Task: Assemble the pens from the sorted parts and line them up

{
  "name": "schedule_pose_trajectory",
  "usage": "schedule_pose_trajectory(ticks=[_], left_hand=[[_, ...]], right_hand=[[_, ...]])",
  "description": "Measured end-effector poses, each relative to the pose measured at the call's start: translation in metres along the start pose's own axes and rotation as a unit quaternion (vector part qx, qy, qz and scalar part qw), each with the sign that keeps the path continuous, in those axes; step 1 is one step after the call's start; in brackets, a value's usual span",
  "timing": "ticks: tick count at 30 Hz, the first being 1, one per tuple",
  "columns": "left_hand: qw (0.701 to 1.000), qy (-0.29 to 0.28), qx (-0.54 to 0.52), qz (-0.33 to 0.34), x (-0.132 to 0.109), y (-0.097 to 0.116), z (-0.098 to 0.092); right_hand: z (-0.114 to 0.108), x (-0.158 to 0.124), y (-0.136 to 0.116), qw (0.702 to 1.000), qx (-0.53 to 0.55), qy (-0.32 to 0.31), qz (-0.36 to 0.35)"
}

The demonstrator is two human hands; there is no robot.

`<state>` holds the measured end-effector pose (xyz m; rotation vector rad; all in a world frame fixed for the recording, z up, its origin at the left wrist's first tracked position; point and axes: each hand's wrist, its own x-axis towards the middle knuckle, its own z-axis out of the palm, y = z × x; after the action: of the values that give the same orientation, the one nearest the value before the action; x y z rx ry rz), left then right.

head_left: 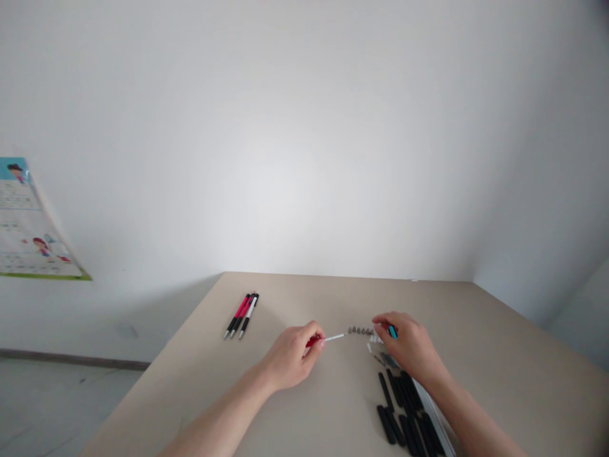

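1. Near the front edge of the desk (499,355), toward the right side, lies a group of black grips (402,412). They are side by side and some touch each other. The right forearm passes just beside them.
2. Along the right of the grips lies a bundle of white tubes (440,422), partly hidden by the arm.
3. The left hand (292,355) is a little farther in, about the middle of the desk. Its fingers are closed around a red part (313,341), and a thin white refill (334,337) sticks out from it to the right. The refill points toward the right hand but does not touch it.
4. The right hand (409,346) is just right of the refill, over the far end of the grips. Its fingers are curled and pinch a small blue part (392,331); I cannot tell how tightly.
5. Between the two hands, just left of the right fingers, stands a short row of small grey tips (360,331).
6. Farther, toward the left far corner, three finished pens (242,315) lie together, parallel and touching.
7. Behind the desk is a white wall, with a poster (28,222) at the left.
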<state>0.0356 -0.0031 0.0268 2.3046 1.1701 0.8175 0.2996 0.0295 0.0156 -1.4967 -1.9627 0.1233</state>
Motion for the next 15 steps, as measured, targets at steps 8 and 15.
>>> schedule_pose_trajectory(ticks=[8,15], left_hand=[[1.000,0.002,0.002,-0.002,-0.0002,0.0000,0.0002],[1.000,-0.006,0.012,0.000,0.0003,-0.0017,0.0010]], right_hand=[[0.0009,-0.0006,0.0006,1.000,-0.003,-0.009,-0.006],[0.0084,-0.0001,0.0002,0.995,-0.081,-0.035,0.043]])
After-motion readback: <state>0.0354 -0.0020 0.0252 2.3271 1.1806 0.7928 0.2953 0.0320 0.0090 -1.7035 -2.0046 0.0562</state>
